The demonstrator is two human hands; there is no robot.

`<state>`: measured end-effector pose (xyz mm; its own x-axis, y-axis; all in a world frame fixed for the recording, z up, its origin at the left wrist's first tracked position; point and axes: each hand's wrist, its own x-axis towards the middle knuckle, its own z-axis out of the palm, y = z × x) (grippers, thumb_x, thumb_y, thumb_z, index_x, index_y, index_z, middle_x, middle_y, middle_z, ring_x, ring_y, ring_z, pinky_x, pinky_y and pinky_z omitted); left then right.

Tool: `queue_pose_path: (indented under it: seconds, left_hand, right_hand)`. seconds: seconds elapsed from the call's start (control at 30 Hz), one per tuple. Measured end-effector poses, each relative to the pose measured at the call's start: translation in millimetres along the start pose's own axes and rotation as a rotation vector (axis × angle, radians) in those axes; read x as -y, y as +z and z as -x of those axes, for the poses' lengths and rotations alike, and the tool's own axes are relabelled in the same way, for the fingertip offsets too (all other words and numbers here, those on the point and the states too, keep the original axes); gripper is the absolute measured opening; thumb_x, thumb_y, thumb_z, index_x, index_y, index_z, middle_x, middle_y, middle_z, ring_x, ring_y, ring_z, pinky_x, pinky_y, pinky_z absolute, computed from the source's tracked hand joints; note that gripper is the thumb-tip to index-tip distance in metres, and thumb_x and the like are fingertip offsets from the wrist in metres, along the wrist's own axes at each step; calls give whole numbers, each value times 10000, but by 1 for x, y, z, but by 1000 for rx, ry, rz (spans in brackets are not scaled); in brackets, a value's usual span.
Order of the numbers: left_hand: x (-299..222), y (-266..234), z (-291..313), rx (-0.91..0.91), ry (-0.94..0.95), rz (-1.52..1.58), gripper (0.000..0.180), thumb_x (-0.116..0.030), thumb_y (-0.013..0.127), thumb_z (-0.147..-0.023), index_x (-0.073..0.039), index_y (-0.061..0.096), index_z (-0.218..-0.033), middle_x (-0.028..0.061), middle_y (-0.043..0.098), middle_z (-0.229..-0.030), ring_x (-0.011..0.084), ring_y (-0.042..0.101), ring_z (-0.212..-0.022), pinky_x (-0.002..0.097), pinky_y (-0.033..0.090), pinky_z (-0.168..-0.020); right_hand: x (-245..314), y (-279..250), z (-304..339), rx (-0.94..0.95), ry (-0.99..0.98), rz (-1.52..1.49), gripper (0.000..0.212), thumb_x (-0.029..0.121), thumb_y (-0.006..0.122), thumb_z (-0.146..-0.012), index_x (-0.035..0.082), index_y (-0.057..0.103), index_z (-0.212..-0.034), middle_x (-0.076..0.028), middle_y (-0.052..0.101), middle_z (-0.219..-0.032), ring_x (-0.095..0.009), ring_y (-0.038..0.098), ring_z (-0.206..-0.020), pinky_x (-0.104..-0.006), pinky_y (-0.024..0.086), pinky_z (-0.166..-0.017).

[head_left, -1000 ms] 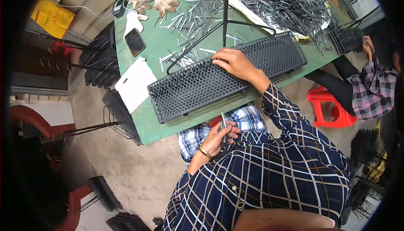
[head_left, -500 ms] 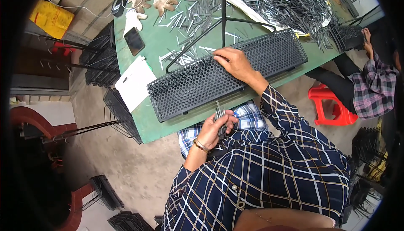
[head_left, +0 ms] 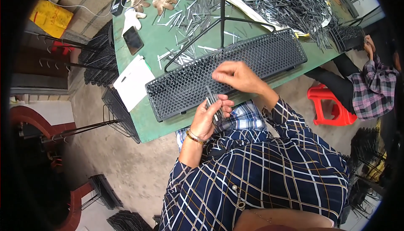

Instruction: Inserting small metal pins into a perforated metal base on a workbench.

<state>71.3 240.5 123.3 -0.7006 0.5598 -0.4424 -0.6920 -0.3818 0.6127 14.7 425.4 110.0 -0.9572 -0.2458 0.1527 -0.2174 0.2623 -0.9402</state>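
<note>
Over the middle of a long black perforated rack point(head_left: 269, 55) is my right hand point(head_left: 240, 78), thumb and fingertips pressed together. Whatever lies between those fingertips is hidden or too small to make out. My left hand point(head_left: 203, 121) is closed round a bundle of thin grey metal pins point(head_left: 213, 106), just in front of the rack's near edge. One pin pokes out above the others towards the rack. Dark pins stand upright in the holes at the rack's left end and along its far rows. A black rod frame rises from the rack's far side.
Loose pins point(head_left: 191, 21) lie scattered on the green table point(head_left: 153, 130) behind the rack. A white sack point(head_left: 261, 18) heaped with pins is at the far right. Left are a phone point(head_left: 133, 40), gloves point(head_left: 163, 1) and white paper point(head_left: 134, 86). Another person sits right, near a red stool point(head_left: 326, 107).
My right hand has drawn back slightly from the rack's far rows towards me. My left hand has risen with the bundle of pins, closer to the rack's near edge.
</note>
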Motion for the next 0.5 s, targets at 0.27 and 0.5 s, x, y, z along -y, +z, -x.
queue_pose_path:
  seconds: [0.27,0.5]
  left_hand:
    - [0,6,-3,120,-18,-163,227,-141,478,-947,11,531,-1107,130,639,-994,107,582,-784,236,488,-681]
    - [6,0,-4,85,-27,-119,237,-144,497,-940,16,529,-1113,134,638,-989,109,582,-774,233,486,-672]
  right_hand:
    - [7,2,16,215,367,-438,247,190,613,-885,-48,669,-921,-47,658,-784,-78,573,-715,-223,462,-637]
    - [20,-5,0,3,206,-498,175,147,598,-889,-10,668,-926,-35,661,-817,-70,571,-714,-209,472,-653]
